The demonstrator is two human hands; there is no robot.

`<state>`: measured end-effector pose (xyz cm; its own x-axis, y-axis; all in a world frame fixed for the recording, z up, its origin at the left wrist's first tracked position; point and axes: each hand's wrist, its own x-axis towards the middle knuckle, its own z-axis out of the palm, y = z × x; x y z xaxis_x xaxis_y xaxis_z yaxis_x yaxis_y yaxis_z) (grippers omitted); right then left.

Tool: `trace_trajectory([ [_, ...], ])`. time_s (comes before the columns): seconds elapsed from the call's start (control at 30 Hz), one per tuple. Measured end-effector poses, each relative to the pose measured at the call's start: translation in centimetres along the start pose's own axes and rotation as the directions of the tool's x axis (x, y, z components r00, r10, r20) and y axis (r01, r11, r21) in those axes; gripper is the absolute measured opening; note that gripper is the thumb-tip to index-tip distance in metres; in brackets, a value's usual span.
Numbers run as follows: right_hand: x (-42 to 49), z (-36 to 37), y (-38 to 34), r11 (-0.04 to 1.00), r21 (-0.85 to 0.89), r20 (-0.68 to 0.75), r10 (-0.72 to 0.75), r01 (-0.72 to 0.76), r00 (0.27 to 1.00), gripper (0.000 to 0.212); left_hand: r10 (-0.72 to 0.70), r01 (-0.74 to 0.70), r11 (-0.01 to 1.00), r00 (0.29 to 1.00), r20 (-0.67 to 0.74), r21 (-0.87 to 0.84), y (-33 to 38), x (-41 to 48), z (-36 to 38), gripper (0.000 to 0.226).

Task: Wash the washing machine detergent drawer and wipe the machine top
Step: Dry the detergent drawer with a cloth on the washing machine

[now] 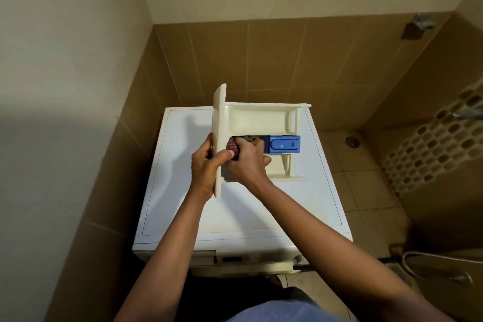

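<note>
While the cream detergent drawer is held up over the white washing machine top, both bare hands work on it near the centre of the view. The drawer lies sideways, its flat front panel at 9 o'clock and its open compartments stretching toward 3 o'clock. A blue insert sits in the middle compartment at the drawer's 3 o'clock end.

The left hand grips the lower end of the front panel, fingers curled round its far side and thumb across its near edge. The right hand, just beside it at 3 o'clock, has its fingers closed round a small pink-and-dark striped scrubber, pressed into the compartment right behind the panel. Whether it is a cloth or a sponge cannot be told.

The machine stands in a corner of brown wall tiles. At 6 o'clock, on the machine's front, the drawer slot shows open. On the tiled floor at 3 o'clock lies a round drain, and at 4 o'clock a metal hose curves along the floor.
</note>
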<state>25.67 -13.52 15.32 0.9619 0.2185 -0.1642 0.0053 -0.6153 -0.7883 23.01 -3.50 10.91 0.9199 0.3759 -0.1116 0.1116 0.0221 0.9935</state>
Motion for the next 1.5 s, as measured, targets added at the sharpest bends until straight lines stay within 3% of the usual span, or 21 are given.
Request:
trace_trajectory([
  [0.13,0.4,-0.5,-0.2,0.994,0.064,0.066,0.079,-0.083,0.995,0.022,0.035,-0.036,0.999,0.999,0.020,0.023,0.2,0.2,-0.4,0.072],
  [0.23,0.1,-1.2,0.0,0.939,0.318,0.105,0.103,-0.132,0.989,0.017,0.027,-0.027,1.000,0.999,0.033,0.014,0.8,0.0,-0.6,0.065],
  [0.37,-0.2,-3.5,1.1,0.757,0.578,0.294,0.156,-0.305,0.943,0.032,-0.028,0.030,0.999,0.998,0.051,-0.037,0.6,0.5,-1.8,0.062],
  [0.47,-0.6,-5.5,1.6,0.569,0.766,0.219,0.207,-0.299,0.954,0.025,-0.046,0.045,0.999,0.999,-0.023,-0.008,0.1,0.6,-2.6,0.071],
  [0.6,1.2,-6.5,3.3,0.619,0.760,-0.054,0.363,-0.197,0.930,0.010,-0.051,0.052,0.998,0.997,-0.053,0.029,-0.3,0.2,-3.1,0.083],
  [0.73,2.9,-5.9,2.7,0.636,0.725,0.055,0.331,-0.266,0.942,0.008,0.005,-0.002,0.997,0.999,-0.037,0.078,0.0,-0.4,-2.1,0.095],
  [0.83,4.0,-5.4,1.6,0.601,0.694,0.201,0.369,-0.398,0.907,0.011,0.021,-0.019,0.994,1.000,-0.018,0.105,-0.1,-1.0,-0.9,0.094],
  [0.9,4.7,-5.3,1.3,0.654,0.606,0.233,0.399,-0.453,0.887,0.008,0.008,-0.006,0.996,1.000,-0.023,0.091,-0.3,-1.2,-0.5,0.086],
  [0.93,4.8,-5.3,1.3,0.740,0.509,0.226,0.378,-0.440,0.898,0.008,0.001,0.001,0.997,1.000,-0.023,0.082,-0.4,-1.3,-0.4,0.080],
  [1.0,4.8,-4.9,1.3,0.955,0.131,0.152,0.245,-0.265,0.958,0.020,0.000,0.001,0.997,1.000,-0.011,0.073,-0.2,-1.3,-0.3,0.079],
  [1.03,4.5,-4.3,1.2,0.990,-0.073,0.111,0.131,-0.123,0.985,0.024,0.002,-0.002,0.996,1.000,0.004,0.086,-0.1,-1.3,-0.3,0.085],
  [1.1,3.5,-3.1,0.9,0.970,-0.213,0.072,-0.102,0.115,0.992,0.029,0.003,-0.007,0.991,1.000,0.030,0.133,0.3,-1.3,-0.2,0.091],
  [1.23,3.0,-3.3,1.4,0.955,0.127,0.121,-0.283,0.268,0.951,0.026,-0.023,0.024,0.998,0.999,-0.026,0.054,0.1,-1.8,-0.3,0.073],
  [1.3,3.2,-4.1,1.6,0.927,0.081,0.239,-0.375,0.367,0.896,0.022,-0.058,0.058,0.998,0.996,-0.064,0.006,-0.1,-2.1,-0.5,0.067],
  [1.4,3.5,-4.2,1.5,0.806,-0.240,0.266,-0.482,0.542,0.835,0.037,-0.101,0.099,0.995,0.990,-0.103,-0.025,-0.2,-2.6,-0.3,0.061],
  [1.47,4.1,-3.7,1.7,0.606,-0.620,0.168,-0.518,0.499,0.839,0.059,-0.095,0.093,0.995,0.987,-0.128,-0.022,-0.3,-3.0,-0.1,0.056],
  [1.5,4.3,-3.6,2.2,0.562,-0.712,0.113,-0.501,0.422,0.858,0.065,-0.095,0.092,0.995,0.985,-0.145,-0.027,-0.4,-3.1,-0.1,0.054],
])
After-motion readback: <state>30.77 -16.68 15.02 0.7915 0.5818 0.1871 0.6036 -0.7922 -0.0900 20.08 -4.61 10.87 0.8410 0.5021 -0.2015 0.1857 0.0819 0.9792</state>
